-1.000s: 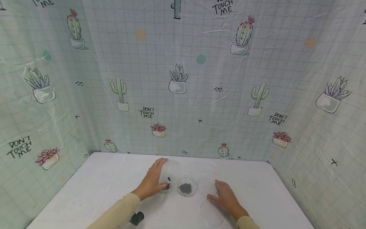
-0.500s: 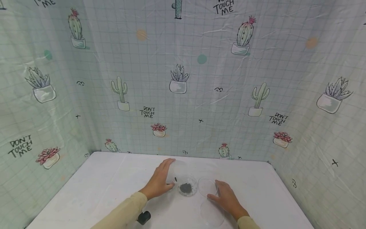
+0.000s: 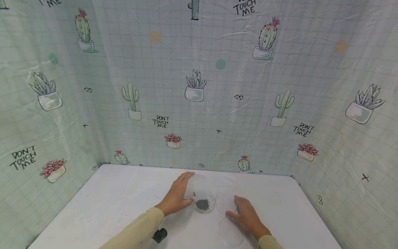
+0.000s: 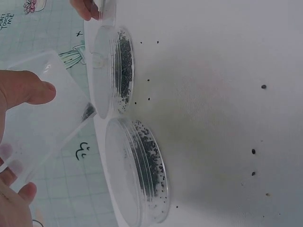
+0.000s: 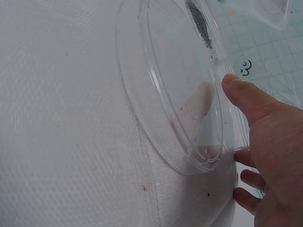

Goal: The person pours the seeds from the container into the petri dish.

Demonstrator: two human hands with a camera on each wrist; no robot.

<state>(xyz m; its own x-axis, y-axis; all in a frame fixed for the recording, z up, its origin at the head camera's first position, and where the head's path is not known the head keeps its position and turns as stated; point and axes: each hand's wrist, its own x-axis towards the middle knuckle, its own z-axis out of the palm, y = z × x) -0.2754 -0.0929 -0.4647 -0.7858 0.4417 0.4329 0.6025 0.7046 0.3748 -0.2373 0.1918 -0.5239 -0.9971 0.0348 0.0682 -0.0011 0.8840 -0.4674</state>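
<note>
A pale curtain (image 3: 217,110), gridded and printed with potted cacti and the words "DON'T TOUCH ME", surrounded a white bench (image 3: 124,193) on its back and sides. Above the middle of the bench a translucent container (image 4: 47,118) was held tilted, a few dark grains (image 4: 88,111) gathered in its lowest corner. The left hand (image 3: 176,197) grasped it, thumb on one side and fingers on the other. The corner lay near the rims of two transparent dishes — whether it touched either could not be told. The middle dish (image 3: 212,201) bore a dark heap of similar grains; the outer dish (image 4: 125,163), also charged with them, was hidden from the head view behind the left hand.

Just beside the middle dish, on the right, lay a clear dish (image 3: 224,201). The right hand (image 3: 247,214) held its edge between thumb and fingers, the palm well off to the right. Nearer the person lay a clear disc (image 3: 230,233), partly beneath that hand in the head view. Loose grains dotted the bench near the dishes. A black object (image 3: 160,235) — its kind unclear — showed beside the left sleeve (image 3: 140,224).
</note>
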